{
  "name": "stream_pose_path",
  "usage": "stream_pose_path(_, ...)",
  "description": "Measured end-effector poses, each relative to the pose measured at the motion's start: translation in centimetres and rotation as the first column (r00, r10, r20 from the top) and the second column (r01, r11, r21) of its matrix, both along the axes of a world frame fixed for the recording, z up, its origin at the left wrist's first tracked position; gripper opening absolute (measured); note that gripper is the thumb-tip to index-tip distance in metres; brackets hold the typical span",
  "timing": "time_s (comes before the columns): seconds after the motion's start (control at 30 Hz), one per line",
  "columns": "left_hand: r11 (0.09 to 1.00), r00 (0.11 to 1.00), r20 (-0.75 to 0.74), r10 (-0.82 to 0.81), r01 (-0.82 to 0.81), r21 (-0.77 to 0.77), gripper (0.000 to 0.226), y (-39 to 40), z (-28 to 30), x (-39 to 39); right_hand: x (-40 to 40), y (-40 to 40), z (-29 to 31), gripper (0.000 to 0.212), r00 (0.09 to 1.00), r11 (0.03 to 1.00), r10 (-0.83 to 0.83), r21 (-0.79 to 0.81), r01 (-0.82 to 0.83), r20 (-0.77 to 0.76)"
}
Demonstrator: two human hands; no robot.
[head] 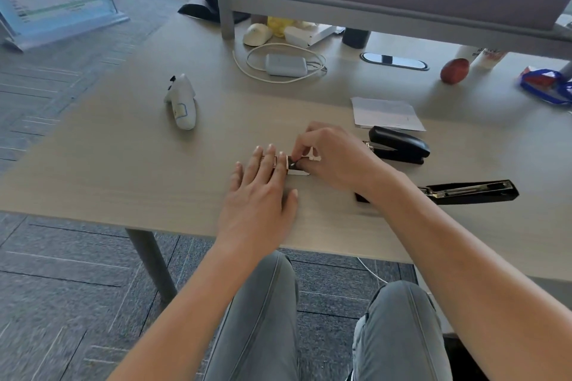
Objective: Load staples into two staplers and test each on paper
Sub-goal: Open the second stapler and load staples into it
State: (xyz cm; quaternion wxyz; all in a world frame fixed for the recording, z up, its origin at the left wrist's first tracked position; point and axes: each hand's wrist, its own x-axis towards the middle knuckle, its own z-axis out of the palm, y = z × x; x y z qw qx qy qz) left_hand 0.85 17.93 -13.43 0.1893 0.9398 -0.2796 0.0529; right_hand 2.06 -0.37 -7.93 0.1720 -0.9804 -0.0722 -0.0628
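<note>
On the desk (130,170), the left hand (260,195) lies flat, fingers straight, pressing a small staple box (297,168). The right hand (331,155) pinches at the box's open end. To the right, nearest, lies an opened stapler (470,192); beyond it a closed black stapler (399,144), then paper (387,113).

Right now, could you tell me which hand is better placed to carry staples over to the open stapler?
The right hand, probably. It already pinches at the staple box, and the open stapler lies on its side. The left hand lies flat, steadying the box.
</note>
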Motion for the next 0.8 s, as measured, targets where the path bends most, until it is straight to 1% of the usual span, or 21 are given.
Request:
stream_pose_path(0.1, 1.000, 1.000, 0.001, -0.002, 0.002, 0.004, 0.069, 0.0, 0.1, -0.1, -0.2, -0.1, -0.2, 0.004, 1.000, 1.000, 0.011, -0.009, -0.010, 0.022)
stream_pose_path(0.27, 1.000, 1.000, -0.002, -0.005, 0.005, -0.009, 0.067, 0.0, -0.1, -0.1, -1.2, -0.5, -0.4, 0.001, 0.995, 0.995, -0.037, 0.095, 0.029, 0.090)
stream_pose_path(0.43, 0.998, 0.999, 0.050, -0.005, 0.008, -0.064, 0.073, -0.2, 0.2, -0.3, -2.6, -1.1, -0.6, 0.002, 0.976, 0.966, -0.163, 0.225, 0.128, 0.143)
stream_pose_path(0.57, 0.996, 0.997, 0.074, -0.029, 0.035, -0.080, 0.079, -1.2, 1.1, -1.2, -4.5, -2.2, -0.2, 0.004, 0.942, 0.913, -0.281, 0.353, 0.204, 0.181)
stream_pose_path(0.67, 0.989, 0.993, 0.075, -0.092, 0.100, -0.112, 0.075, -3.1, 1.6, -2.6, -6.3, -3.6, 0.0, 0.005, 0.916, 0.877, -0.350, 0.412, 0.246, 0.198)
stream_pose_path(0.8, 0.971, 0.985, 0.034, -0.170, 0.173, -0.166, 0.070, -6.2, 1.6, -4.8, -9.1, -6.2, 0.3, 0.008, 0.877, 0.830, -0.440, 0.460, 0.314, 0.195)
